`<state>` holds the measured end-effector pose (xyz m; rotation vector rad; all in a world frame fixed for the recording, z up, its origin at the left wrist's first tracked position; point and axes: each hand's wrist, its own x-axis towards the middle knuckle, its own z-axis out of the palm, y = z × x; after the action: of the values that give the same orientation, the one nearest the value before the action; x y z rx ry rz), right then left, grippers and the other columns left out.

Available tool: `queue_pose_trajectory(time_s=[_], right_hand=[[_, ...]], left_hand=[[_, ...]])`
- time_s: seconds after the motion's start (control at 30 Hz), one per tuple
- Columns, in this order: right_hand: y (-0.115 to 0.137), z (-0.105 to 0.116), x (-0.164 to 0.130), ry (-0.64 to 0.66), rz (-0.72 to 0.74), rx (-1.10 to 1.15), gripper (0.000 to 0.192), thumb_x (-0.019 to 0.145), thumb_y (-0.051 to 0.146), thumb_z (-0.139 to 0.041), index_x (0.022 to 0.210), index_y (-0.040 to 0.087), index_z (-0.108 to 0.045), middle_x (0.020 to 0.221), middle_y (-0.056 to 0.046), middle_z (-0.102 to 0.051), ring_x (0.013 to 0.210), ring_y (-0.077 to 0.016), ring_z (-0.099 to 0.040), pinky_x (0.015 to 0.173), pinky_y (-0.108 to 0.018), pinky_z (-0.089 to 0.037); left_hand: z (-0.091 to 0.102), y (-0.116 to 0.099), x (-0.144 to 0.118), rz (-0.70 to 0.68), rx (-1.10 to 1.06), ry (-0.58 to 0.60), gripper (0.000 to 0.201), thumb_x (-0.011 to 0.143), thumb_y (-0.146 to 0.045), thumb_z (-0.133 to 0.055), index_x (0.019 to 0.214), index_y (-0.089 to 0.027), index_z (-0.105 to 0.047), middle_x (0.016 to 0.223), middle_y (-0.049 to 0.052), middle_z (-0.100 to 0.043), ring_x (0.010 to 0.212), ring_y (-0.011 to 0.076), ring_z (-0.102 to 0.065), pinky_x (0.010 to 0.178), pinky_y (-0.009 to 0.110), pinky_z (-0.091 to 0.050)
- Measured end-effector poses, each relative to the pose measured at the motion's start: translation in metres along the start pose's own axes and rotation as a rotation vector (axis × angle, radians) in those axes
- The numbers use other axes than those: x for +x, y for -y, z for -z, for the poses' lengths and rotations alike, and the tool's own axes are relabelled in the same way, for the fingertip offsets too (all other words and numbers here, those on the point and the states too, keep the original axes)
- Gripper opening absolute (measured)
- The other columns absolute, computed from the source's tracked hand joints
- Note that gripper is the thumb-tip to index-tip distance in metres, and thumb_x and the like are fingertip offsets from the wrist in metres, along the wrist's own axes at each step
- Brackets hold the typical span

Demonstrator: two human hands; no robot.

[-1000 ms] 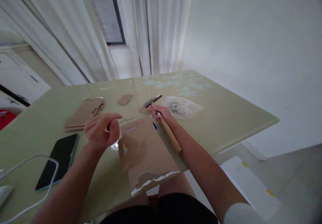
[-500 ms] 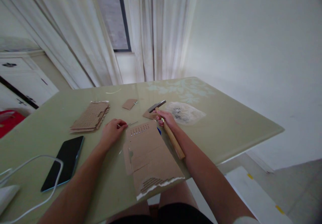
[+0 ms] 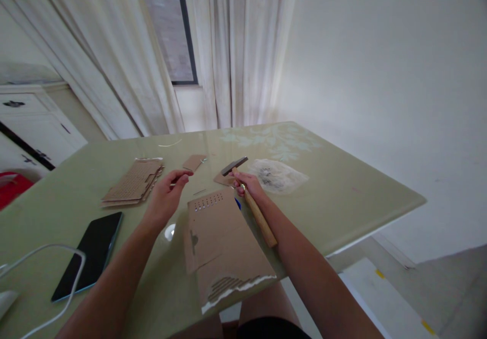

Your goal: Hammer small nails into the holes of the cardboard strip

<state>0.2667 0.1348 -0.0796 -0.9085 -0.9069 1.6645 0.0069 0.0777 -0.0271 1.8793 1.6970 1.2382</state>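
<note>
My right hand (image 3: pixel 247 182) is wrapped round the wooden handle of a hammer (image 3: pixel 262 219), close under its metal head, which points up and away. My left hand (image 3: pixel 173 189) hovers over the table with fingers reaching forward, thumb slightly apart, and nothing visible between them. Just in front of its thumb, a thin metal rod (image 3: pixel 199 192) lies on the table. A cardboard sheet (image 3: pixel 232 242) with rows of small holes at its far end and a torn near edge lies between my forearms. Beyond my left fingertips is a small cardboard square (image 3: pixel 194 162) with something small and shiny at its corner.
Punched cardboard pieces (image 3: pixel 133 179) are stacked at the left. A phone (image 3: pixel 89 252) lies nearer, crossed by a white cable (image 3: pixel 80 273). A plastic bag (image 3: pixel 279 176) with small dark items sits right of the hammer head. Another cardboard scrap (image 3: pixel 222 179) lies under the hammer head.
My left hand has let go of the thin metal rod, which now rests on the table, and has lifted forward with its fingers stretched. My right hand still grips the hammer.
</note>
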Motion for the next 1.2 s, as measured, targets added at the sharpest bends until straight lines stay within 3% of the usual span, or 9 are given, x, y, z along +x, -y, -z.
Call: queue_pose_trajectory(time_s=[0.07, 0.13, 0.27, 0.57, 1.2], right_hand=[[0.001, -0.001, -0.001, -0.002, -0.006, -0.002, 0.029, 0.081, 0.035, -0.081, 0.101, 0.014, -0.078, 0.058, 0.004, -0.060, 0.041, -0.0094, -0.040, 0.038, -0.024, -0.027], [0.002, -0.001, -0.002, 0.000, -0.014, -0.003, 0.026, 0.083, 0.033, -0.079, 0.101, 0.014, -0.078, 0.059, 0.004, -0.060, 0.041, -0.0095, -0.041, 0.039, -0.024, -0.026], [0.003, -0.002, -0.005, -0.002, -0.022, -0.008, 0.022, 0.087, 0.030, -0.073, 0.102, 0.015, -0.077, 0.061, 0.004, -0.062, 0.042, -0.0097, -0.041, 0.041, -0.025, -0.026], [0.004, -0.002, -0.003, 0.024, -0.035, -0.024, 0.032, 0.081, 0.037, -0.081, 0.104, 0.015, -0.077, 0.060, 0.004, -0.061, 0.042, -0.0097, -0.042, 0.039, -0.024, -0.029], [0.003, 0.001, -0.001, 0.040, -0.018, -0.026, 0.038, 0.076, 0.039, -0.084, 0.103, 0.014, -0.078, 0.060, 0.004, -0.062, 0.040, -0.0096, -0.043, 0.037, -0.024, -0.029]], left_hand=[[-0.002, -0.024, -0.001, -0.048, -0.214, 0.022, 0.034, 0.097, -0.051, -0.059, 0.105, -0.020, -0.071, 0.099, 0.007, -0.079, 0.093, 0.0221, -0.072, 0.083, 0.032, -0.057], [-0.006, -0.047, -0.002, -0.098, -0.345, 0.128, 0.027, 0.096, -0.047, -0.065, 0.100, -0.020, -0.069, 0.089, 0.004, -0.078, 0.085, 0.0198, -0.072, 0.080, 0.031, -0.057], [-0.011, -0.068, -0.010, -0.194, -0.258, 0.268, 0.023, 0.094, -0.042, -0.071, 0.089, -0.020, -0.074, 0.083, 0.003, -0.078, 0.075, 0.0173, -0.067, 0.070, 0.027, -0.051], [-0.007, -0.054, -0.025, -0.219, -0.127, 0.243, 0.023, 0.094, -0.045, -0.073, 0.094, -0.025, -0.085, 0.089, 0.002, -0.083, 0.072, 0.0175, -0.065, 0.070, 0.029, -0.049], [-0.002, -0.053, -0.026, -0.216, -0.067, 0.313, 0.029, 0.097, -0.050, -0.069, 0.093, -0.025, -0.084, 0.089, 0.004, -0.083, 0.074, 0.0192, -0.069, 0.066, 0.029, -0.050]])
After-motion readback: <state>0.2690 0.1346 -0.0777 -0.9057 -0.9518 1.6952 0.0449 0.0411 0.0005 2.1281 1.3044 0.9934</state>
